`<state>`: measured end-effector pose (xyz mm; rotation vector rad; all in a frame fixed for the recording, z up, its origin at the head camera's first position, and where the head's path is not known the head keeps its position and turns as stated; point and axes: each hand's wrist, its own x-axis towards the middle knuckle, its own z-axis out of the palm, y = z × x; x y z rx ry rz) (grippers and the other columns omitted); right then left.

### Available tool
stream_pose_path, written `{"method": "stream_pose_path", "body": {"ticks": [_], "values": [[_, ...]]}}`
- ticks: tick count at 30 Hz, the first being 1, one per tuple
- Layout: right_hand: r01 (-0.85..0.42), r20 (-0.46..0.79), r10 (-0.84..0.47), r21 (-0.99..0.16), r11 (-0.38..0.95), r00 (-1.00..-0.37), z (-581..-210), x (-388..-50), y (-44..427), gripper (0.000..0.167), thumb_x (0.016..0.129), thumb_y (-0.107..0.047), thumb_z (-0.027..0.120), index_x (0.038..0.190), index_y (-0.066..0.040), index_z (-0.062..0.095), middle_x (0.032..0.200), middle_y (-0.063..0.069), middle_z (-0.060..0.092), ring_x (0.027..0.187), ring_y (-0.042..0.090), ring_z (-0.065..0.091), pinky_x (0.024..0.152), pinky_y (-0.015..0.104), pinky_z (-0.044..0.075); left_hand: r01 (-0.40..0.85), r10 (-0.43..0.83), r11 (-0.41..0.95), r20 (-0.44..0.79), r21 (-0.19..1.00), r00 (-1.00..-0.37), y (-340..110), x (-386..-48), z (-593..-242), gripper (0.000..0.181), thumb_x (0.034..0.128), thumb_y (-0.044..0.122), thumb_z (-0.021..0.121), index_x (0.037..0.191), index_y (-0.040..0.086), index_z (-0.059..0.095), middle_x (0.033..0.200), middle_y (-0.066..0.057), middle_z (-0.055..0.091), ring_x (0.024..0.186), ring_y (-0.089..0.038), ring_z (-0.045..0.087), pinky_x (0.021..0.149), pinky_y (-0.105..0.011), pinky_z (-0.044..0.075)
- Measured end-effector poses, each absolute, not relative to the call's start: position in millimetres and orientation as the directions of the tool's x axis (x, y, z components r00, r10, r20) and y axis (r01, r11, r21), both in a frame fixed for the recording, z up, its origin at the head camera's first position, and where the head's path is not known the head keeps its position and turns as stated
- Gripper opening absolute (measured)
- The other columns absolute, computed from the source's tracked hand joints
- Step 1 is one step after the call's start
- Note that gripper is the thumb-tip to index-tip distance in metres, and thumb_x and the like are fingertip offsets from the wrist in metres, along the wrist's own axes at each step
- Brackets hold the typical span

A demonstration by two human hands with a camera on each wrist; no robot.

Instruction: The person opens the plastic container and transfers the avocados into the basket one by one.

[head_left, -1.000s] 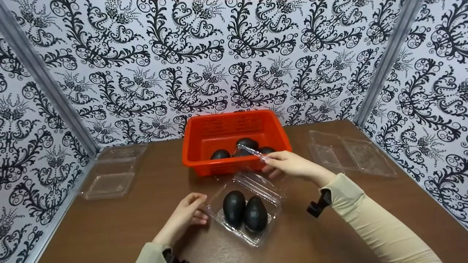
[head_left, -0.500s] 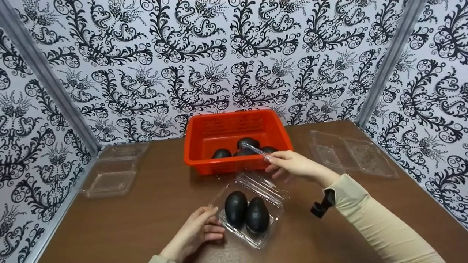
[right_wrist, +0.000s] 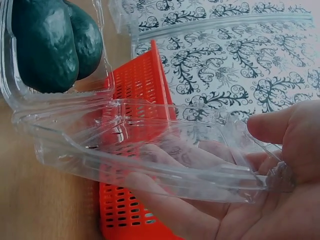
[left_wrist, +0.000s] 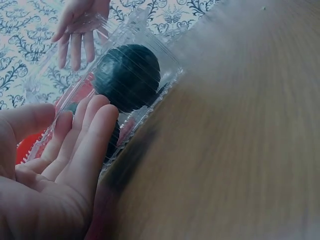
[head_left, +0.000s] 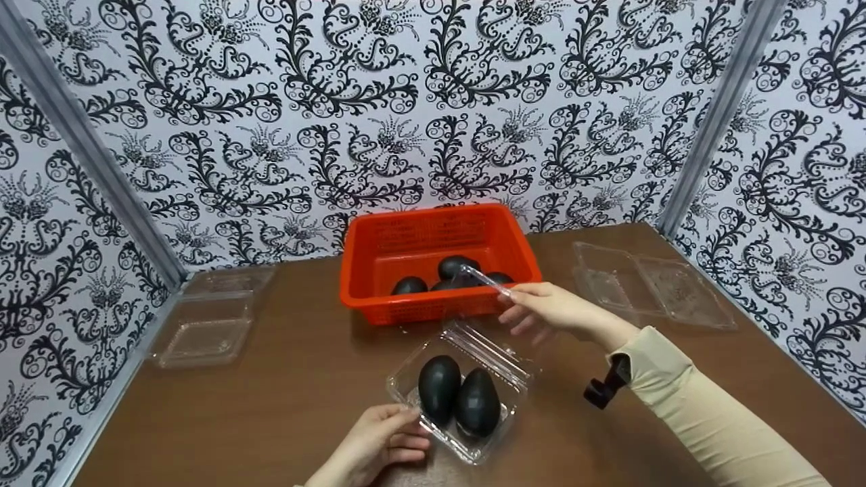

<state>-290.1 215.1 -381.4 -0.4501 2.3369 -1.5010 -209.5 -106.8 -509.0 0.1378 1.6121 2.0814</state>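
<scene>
In the head view a clear plastic clamshell container [head_left: 467, 450] lies on the table with its lid raised. Two dark green avocados [head_left: 440, 389] sit side by side in its base. My right hand [head_left: 551, 310] holds the far edge of the lid [head_left: 487, 279], thumb on one side and fingers behind the clear plastic [right_wrist: 190, 172]. At the near left side of the base is my left hand [head_left: 389, 439], its thumb at the rim. The left wrist view shows that hand's fingers [left_wrist: 82, 140] fairly straight beside the container wall, with a gap to the thumb.
Behind the container stands an orange basket [head_left: 399, 312] with several more avocados [head_left: 409, 285]. One opened clear container [head_left: 203, 335] lies at the left table edge, another [head_left: 653, 284] at the back right. Patterned walls [head_left: 419, 122] enclose the brown table [head_left: 291, 379].
My left hand has slid right and nearer along the container's left side. The right hand has moved slightly right and lower with the lid edge. The avocados stay in the base.
</scene>
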Motion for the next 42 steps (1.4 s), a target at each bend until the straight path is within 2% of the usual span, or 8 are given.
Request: {"method": "stream_pose_path", "body": {"ticks": [11, 21, 28, 31, 33, 35, 38, 42], "values": [[-0.049, -0.129, -0.453, -0.932, 0.36, -0.882, -388.8, -283.0, 228.2, 0.041, 0.104, -0.027, 0.041, 0.128, 0.006, 0.05, 0.118, 0.024, 0.063, 0.095, 0.038, 0.066, 0.067, 0.047, 0.058, -0.304, 0.404, -0.191, -0.207, 0.933, -0.891, -114.7, -214.5, -506.9, 0.014, 0.0957, 0.016, 0.06, 0.088, 0.005, 0.06, 0.081, -0.01, 0.065, 0.069, -0.018, 0.068, 0.068, -0.033, 0.059], [-0.039, -0.145, -0.496, -0.939, 0.342, -0.856, -400.3, -270.1, 246.5, 0.04, 0.104, -0.022, 0.041, 0.125, 0.011, 0.051, 0.111, 0.029, 0.064, 0.091, 0.041, 0.066, 0.058, 0.034, 0.058, -0.269, 0.348, -0.208, -0.186, 0.94, -0.919, -129.0, -227.1, -506.0, 0.017, 0.0969, 0.018, 0.058, 0.083, 0.008, 0.058, 0.078, -0.006, 0.062, 0.067, -0.015, 0.066, 0.066, -0.03, 0.058], [-0.128, -0.105, -0.555, -0.923, 0.364, -0.825, -409.8, -260.2, 255.3, 0.039, 0.104, -0.017, 0.039, 0.117, 0.017, 0.053, 0.102, 0.028, 0.067, 0.085, 0.034, 0.068, 0.07, 0.032, 0.057, -0.244, 0.319, -0.194, -0.174, 0.95, -0.932, -137.5, -236.0, -501.7, 0.017, 0.097, 0.017, 0.057, 0.083, 0.007, 0.056, 0.076, -0.006, 0.061, 0.064, -0.015, 0.064, 0.065, -0.031, 0.058], [-0.173, -0.093, -0.546, -0.893, 0.415, -0.832, -413.5, -256.9, 257.1, 0.035, 0.103, -0.016, 0.042, 0.109, 0.015, 0.058, 0.09, 0.02, 0.067, 0.077, 0.022, 0.066, 0.069, 0.027, 0.055, -0.231, 0.303, -0.187, -0.168, 0.955, -0.938, -141.3, -240.4, -499.6, 0.017, 0.0965, 0.016, 0.058, 0.082, 0.007, 0.055, 0.075, -0.006, 0.061, 0.062, -0.014, 0.062, 0.063, -0.03, 0.058], [-0.188, -0.097, -0.52, -0.864, 0.467, -0.849, -416.7, -255.8, 258.4, 0.033, 0.101, -0.017, 0.045, 0.105, 0.011, 0.062, 0.082, 0.01, 0.065, 0.071, 0.013, 0.061, 0.063, 0.023, 0.052, -0.228, 0.287, -0.179, -0.171, 0.957, -0.943, -143.1, -244.0, -498.7, 0.017, 0.096, 0.015, 0.058, 0.081, 0.007, 0.056, 0.074, -0.006, 0.06, 0.06, -0.014, 0.061, 0.062, -0.029, 0.057], [-0.179, -0.118, -0.502, -0.844, 0.505, -0.857, -420.6, -255.2, 259.2, 0.031, 0.101, -0.018, 0.046, 0.104, 0.007, 0.064, 0.08, 0.005, 0.064, 0.068, 0.01, 0.058, 0.059, 0.023, 0.05, -0.224, 0.27, -0.17, -0.173, 0.96, -0.947, -143.9, -247.7, -498.1, 0.017, 0.0954, 0.014, 0.059, 0.081, 0.007, 0.056, 0.073, -0.005, 0.06, 0.06, -0.013, 0.06, 0.06, -0.028, 0.057], [-0.122, -0.181, -0.484, -0.839, 0.53, -0.856, -428.4, -255.1, 259.8, 0.032, 0.1, -0.02, 0.045, 0.105, 0.004, 0.066, 0.082, 0.007, 0.068, 0.066, 0.012, 0.06, 0.054, 0.026, 0.052, -0.215, 0.245, -0.163, -0.171, 0.963, -0.954, -143.5, -253.3, -498.5, 0.018, 0.0945, 0.014, 0.06, 0.079, 0.007, 0.055, 0.072, -0.005, 0.059, 0.059, -0.013, 0.06, 0.059, -0.027, 0.056], [-0.046, -0.263, -0.46, -0.828, 0.559, -0.848, -444.6, -255.8, 258.7, 0.033, 0.1, -0.023, 0.045, 0.098, 0.0, 0.068, 0.082, 0.012, 0.07, 0.062, 0.02, 0.065, 0.049, 0.028, 0.053, -0.2, 0.21, -0.158, -0.165, 0.967, -0.964, -143.4, -256.8, -501.7, 0.019, 0.0939, 0.014, 0.06, 0.077, 0.008, 0.054, 0.07, -0.004, 0.057, 0.056, -0.013, 0.06, 0.055, -0.026, 0.055]]}}
